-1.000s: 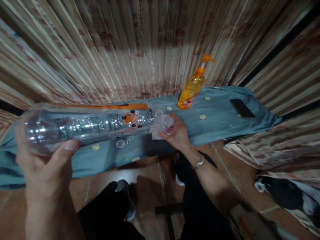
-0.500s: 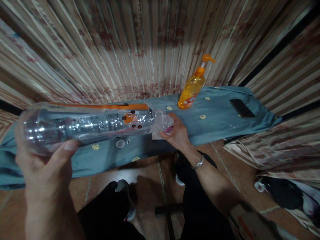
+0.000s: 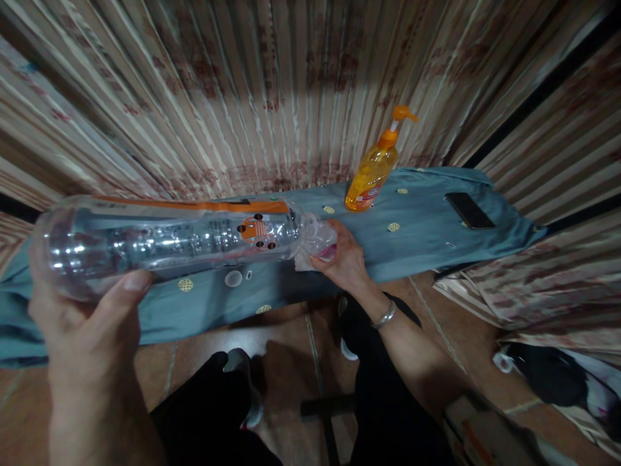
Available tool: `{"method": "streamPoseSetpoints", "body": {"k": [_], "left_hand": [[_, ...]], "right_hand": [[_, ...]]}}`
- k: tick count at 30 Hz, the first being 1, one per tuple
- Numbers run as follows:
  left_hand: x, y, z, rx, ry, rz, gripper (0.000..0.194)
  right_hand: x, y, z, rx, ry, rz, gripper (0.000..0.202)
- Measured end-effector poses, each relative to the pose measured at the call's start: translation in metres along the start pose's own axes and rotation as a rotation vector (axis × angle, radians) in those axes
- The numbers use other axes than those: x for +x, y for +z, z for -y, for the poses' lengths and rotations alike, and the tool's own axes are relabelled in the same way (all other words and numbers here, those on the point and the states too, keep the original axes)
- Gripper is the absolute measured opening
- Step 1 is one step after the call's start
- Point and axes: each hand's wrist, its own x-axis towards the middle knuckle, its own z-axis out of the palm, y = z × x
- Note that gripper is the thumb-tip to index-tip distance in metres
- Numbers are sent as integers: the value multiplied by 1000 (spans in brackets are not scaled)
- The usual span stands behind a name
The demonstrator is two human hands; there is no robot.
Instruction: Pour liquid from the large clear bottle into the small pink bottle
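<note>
My left hand (image 3: pixel 90 327) is wrapped around the base end of a large clear plastic bottle (image 3: pixel 165 243) with an orange label. The bottle lies nearly level in the air, its neck pointing right. At that neck, my right hand (image 3: pixel 347 262) grips a small clear plastic bottle (image 3: pixel 317 234) with something pink in or on it. The two mouths meet or nearly meet; the exact contact is unclear. A bit of white tissue (image 3: pixel 304 261) shows below my right fingers. On the cloth under the large bottle lies a round translucent cap (image 3: pixel 233 279).
A pump bottle of orange liquid (image 3: pixel 372 175) stands behind my right hand on the blue-green cloth (image 3: pixel 417 246). Farther right lies a black phone (image 3: pixel 469 211). A pleated curtain (image 3: pixel 291 97) hangs close behind the narrow table. A dark bag-like bundle (image 3: pixel 548 375) rests at lower right.
</note>
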Motion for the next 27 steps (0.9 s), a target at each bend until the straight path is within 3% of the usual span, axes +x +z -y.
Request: {"method": "streamPoseSetpoints", "body": {"k": [16, 27], "left_hand": [[3, 3, -1, -64, 24, 16, 27], [5, 8, -14, -35, 3, 26, 35]], "right_hand": [[1, -2, 3, 0, 26, 8, 80], [3, -4, 4, 18, 46, 19, 75]]}}
